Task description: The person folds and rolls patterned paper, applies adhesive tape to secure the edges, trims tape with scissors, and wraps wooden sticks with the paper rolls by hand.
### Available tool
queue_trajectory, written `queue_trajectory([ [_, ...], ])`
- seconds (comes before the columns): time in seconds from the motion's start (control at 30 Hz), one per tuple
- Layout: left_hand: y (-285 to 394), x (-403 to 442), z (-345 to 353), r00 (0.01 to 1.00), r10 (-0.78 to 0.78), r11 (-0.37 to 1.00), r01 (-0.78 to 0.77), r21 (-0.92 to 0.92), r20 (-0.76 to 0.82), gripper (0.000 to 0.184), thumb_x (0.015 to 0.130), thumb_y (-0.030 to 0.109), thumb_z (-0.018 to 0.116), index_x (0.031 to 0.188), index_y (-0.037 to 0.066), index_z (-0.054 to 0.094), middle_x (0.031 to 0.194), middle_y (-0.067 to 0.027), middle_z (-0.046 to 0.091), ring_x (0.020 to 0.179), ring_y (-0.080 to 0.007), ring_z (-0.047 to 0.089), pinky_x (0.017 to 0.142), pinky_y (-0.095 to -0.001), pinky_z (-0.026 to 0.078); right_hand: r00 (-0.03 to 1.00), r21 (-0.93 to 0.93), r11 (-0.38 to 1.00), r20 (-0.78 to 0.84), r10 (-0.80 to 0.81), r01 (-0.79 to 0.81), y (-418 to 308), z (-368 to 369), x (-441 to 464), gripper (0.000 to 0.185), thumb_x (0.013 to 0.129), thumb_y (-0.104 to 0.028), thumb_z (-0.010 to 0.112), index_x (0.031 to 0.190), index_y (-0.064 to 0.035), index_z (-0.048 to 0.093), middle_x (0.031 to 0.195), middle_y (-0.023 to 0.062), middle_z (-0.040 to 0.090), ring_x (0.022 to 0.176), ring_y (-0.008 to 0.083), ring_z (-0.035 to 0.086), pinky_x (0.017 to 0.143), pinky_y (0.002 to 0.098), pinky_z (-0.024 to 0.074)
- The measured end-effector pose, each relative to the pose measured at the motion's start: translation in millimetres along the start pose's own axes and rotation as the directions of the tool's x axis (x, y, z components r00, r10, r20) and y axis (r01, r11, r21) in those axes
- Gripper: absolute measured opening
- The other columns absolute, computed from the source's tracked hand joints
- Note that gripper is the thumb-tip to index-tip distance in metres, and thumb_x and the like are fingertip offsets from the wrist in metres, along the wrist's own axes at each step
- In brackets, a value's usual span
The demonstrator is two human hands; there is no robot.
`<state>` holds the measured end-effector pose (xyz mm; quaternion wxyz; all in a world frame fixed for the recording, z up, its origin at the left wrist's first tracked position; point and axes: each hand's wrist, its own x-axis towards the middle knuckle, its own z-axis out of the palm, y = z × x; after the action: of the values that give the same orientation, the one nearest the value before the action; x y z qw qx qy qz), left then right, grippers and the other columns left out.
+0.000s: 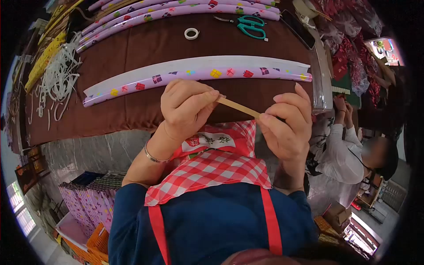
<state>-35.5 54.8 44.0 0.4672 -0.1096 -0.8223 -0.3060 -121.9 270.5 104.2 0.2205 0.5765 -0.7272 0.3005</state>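
Note:
Between my two hands stretches a narrow flat tan strip (239,107); I cannot tell if it is wood or tape. My left hand (187,104) pinches its left end, and my right hand (287,123) pinches the other with thumb and finger, the remaining fingers raised. Just beyond the hands, a long roll of lilac wrapping paper (185,77) printed with small coloured gift boxes lies across the brown cloth (145,46). A pale edge of its sheet shows along the far side.
Teal-handled scissors (251,27), a white tape roll (191,33) and a dark phone (298,30) lie farther back. More lilac rolls (176,12) line the far edge. Tangled white strips (62,73) hang at left. Another person (344,154) sits at right; wrapped rolls (88,203) stand lower left.

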Motion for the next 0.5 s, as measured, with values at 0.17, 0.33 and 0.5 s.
queue_trajectory([
  [0.17, 9, 3, -6, 0.927, -0.317, 0.93, 0.345, -0.124, 0.2, 0.014, 0.073, 0.002, 0.075, 0.082, 0.005, 0.066, 0.075, -0.0054, 0.063, 0.065, -0.0227, 0.061, 0.057, -0.0321, 0.046, 0.998, 0.039, 0.997, -0.015, 0.066, -0.066, 6, 2, 5, 0.023, 0.07, -0.01, 0.079, 0.088, -0.0102, 0.065, 0.085, 0.0035, 0.061, 0.089, 0.026, 0.061, 0.099, 0.0519, 0.042],
  [0.33, 14, 4, -18, 0.842, -0.425, 0.84, 0.504, -0.201, 0.334, 0.007, 0.082, 0.004, 0.071, 0.084, 0.003, 0.065, 0.077, -0.0087, 0.062, 0.066, -0.0207, 0.06, 0.059, -0.0299, 0.048, 0.996, 0.053, 0.995, -0.028, 0.084, -0.082, 16, 10, 7, 0.016, 0.077, -0.011, 0.076, 0.087, -0.0084, 0.064, 0.085, 0.0044, 0.062, 0.088, 0.0259, 0.061, 0.098, 0.0486, 0.0424],
  [0.5, 10, -5, -23, 0.522, -0.543, 0.272, 0.851, -0.45, 0.658, 0.015, 0.097, 0.012, 0.059, 0.093, -0.001, 0.063, 0.08, -0.005, 0.063, 0.072, -0.0115, 0.058, 0.065, -0.0251, 0.048, 0.992, 0.059, 0.991, -0.013, 0.124, -0.123, 24, 17, 6, 0.01, 0.082, -0.012, 0.072, 0.086, -0.0072, 0.064, 0.085, 0.0051, 0.062, 0.087, 0.0259, 0.061, 0.098, 0.0466, 0.0419],
])
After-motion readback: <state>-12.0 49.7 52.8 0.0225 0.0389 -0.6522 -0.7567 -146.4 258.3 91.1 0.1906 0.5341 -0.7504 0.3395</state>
